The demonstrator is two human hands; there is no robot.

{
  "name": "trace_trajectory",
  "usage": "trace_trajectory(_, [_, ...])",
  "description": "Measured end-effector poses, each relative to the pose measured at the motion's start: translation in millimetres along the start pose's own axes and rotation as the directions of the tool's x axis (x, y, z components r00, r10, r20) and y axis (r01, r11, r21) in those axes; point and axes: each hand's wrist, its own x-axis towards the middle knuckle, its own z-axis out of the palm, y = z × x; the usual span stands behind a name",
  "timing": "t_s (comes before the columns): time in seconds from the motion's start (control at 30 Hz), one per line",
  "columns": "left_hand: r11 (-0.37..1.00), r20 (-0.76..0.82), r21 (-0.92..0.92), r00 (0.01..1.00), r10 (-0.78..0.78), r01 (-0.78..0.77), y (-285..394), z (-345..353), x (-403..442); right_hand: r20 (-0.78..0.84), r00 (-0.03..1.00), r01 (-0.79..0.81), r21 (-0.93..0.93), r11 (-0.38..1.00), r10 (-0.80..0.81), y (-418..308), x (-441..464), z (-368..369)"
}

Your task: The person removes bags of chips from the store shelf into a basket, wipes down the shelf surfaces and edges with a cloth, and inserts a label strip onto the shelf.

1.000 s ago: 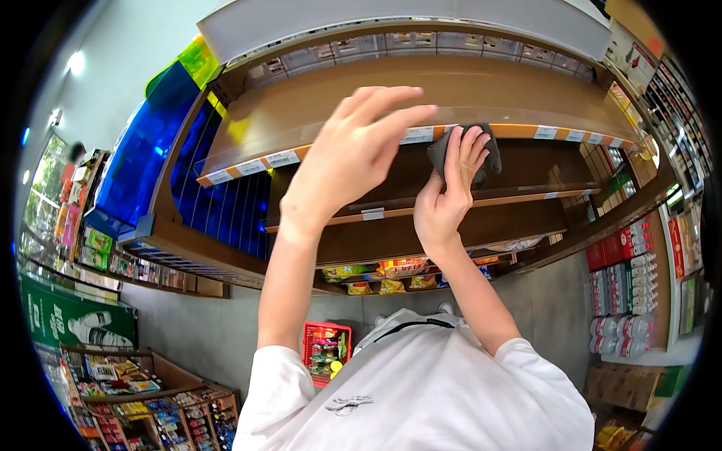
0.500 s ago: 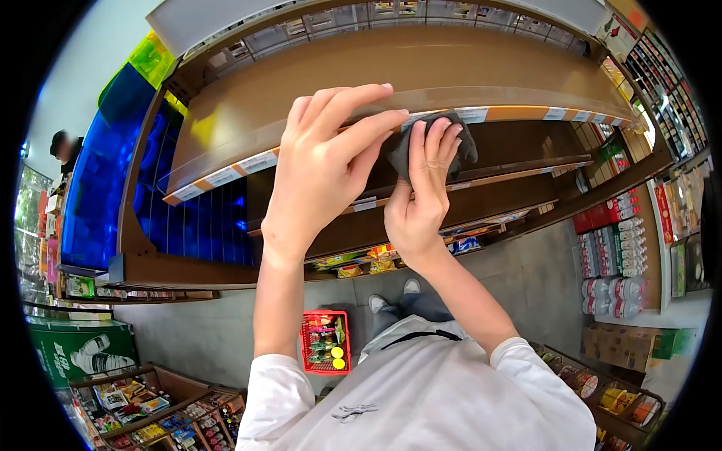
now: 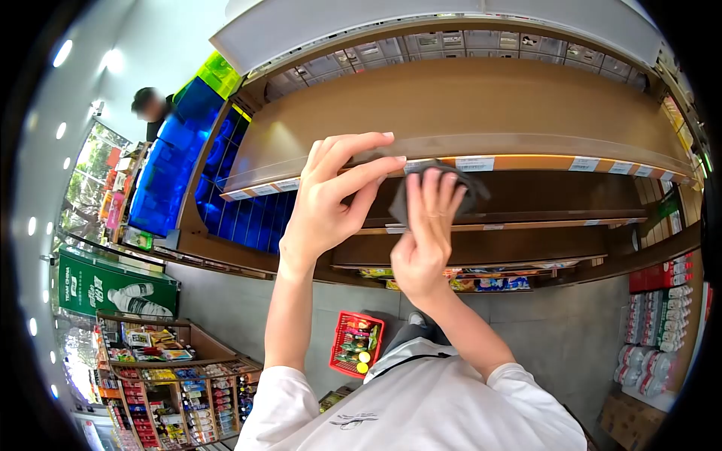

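Note:
A dark grey cloth is bunched under the fingers of my right hand, which presses it against the orange price-label strip along the shelf's front edge. My left hand is just to the left, fingers bent and apart, with no object visible in it. Its fingertips reach the clear lip of the shelf; whether they touch it I cannot tell. Behind both hands stretches the bare brown top shelf, with lower shelves beneath it.
On the floor below stands a red basket of packaged goods. Blue translucent panels flank the shelf at left, a person beyond them. Snack racks are at lower left. Bottle packs stand at right.
The view has turned, so the shelf and basket appear farther right and lower. The right hand and cloth stay on the label strip; the left hand keeps its bent-finger pose beside them.

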Motion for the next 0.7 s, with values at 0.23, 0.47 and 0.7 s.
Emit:
trace_trajectory(0.23, [0.999, -0.054, -0.045, 0.999, 0.000, -0.002, -0.3, 2.9, -1.5, -0.065, 0.995, -0.080, -0.071, 0.994, 0.075, 9.0, 7.7, -21.6])
trace_trajectory(0.47, [0.997, -0.069, -0.047, 0.996, 0.063, -0.067, -5.7, 3.3, -3.4, -0.019, 0.998, -0.061, -0.099, 0.993, 0.059, -0.7, 7.3, -7.9])
trace_trajectory(0.7, [0.991, -0.062, -0.065, 0.991, 0.116, -0.120, -9.5, 2.3, -7.1, -0.052, 0.998, -0.049, -0.144, 0.988, 0.041, -15.6, 3.3, 18.8])
